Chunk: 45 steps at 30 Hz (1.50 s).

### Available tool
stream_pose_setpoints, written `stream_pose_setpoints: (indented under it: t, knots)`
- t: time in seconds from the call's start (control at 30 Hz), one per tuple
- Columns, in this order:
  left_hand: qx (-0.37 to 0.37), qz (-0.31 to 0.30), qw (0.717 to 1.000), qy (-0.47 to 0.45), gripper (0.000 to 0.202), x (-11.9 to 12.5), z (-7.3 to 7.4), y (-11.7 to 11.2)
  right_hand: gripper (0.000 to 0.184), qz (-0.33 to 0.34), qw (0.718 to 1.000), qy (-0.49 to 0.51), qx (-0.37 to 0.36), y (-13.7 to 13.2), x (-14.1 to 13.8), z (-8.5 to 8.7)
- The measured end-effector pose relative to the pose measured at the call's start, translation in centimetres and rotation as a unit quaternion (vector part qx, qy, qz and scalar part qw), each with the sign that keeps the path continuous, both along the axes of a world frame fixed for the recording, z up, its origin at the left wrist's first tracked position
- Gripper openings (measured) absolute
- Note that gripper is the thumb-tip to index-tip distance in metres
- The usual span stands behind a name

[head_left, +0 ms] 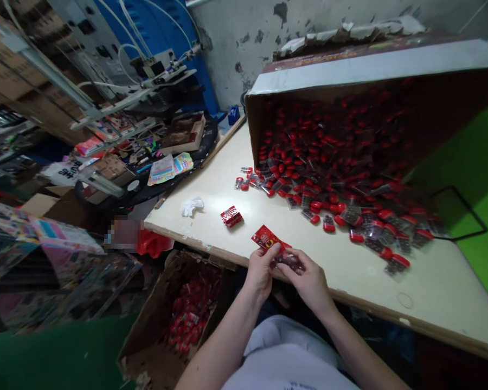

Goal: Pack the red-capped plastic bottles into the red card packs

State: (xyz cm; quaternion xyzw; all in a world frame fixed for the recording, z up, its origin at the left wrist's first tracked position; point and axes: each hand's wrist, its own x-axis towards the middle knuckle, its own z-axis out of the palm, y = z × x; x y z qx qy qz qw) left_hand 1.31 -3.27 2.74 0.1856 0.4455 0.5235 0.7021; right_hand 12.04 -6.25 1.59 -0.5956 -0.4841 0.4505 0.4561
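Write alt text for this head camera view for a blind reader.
The left hand and right hand hold a red card and clear packet over a white table, near red-capped packets spilled from a tipped cardboard box. Another box of red packets sits below.

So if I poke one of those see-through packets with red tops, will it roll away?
Probably not far: the clear packet looks flat and its film would drag, though the rounded red cap might make it skid. It likely feels light, since many lie spilled from the tipped cardboard box.

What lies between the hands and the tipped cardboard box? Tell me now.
Spilled red-capped clear packets lie there on the pale tabletop, as the head view shows.
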Motion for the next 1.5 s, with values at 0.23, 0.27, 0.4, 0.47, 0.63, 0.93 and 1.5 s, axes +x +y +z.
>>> stream_pose_setpoints:
  t: [0.23,0.27,0.4,0.47,0.63,0.93,1.5]
  knots:
    - [0.015,-0.028,0.999,0.030,0.027,-0.3,0.3,0.2,0.034,-0.001,0.999,0.051,0.006,0.0,-0.2,0.2]
    - [0.015,-0.035,0.999,0.038,0.028,-0.4,0.4,0.3,0.035,0.003,0.999,0.046,0.010,0.0,-0.1,0.3]
    - [0.015,-0.055,0.997,0.059,0.027,-0.7,0.9,0.4,0.034,0.014,0.998,0.052,0.011,0.5,0.3,0.5]
    - [0.015,-0.049,0.997,0.057,0.025,-0.6,1.0,0.4,0.034,0.017,0.998,0.067,0.004,0.7,0.2,0.6]
    - [0.009,-0.028,0.999,0.034,0.024,-0.2,1.1,0.3,0.032,-0.004,0.997,0.081,-0.001,1.0,-0.2,0.4]
    - [0.020,-0.038,0.998,0.052,0.028,-0.8,1.3,0.3,0.040,0.000,0.996,0.082,-0.026,1.3,-0.4,0.6]
    - [0.020,-0.038,0.998,0.035,0.032,-1.0,1.5,0.2,0.055,0.034,0.994,0.099,-0.014,1.9,-0.9,1.2]
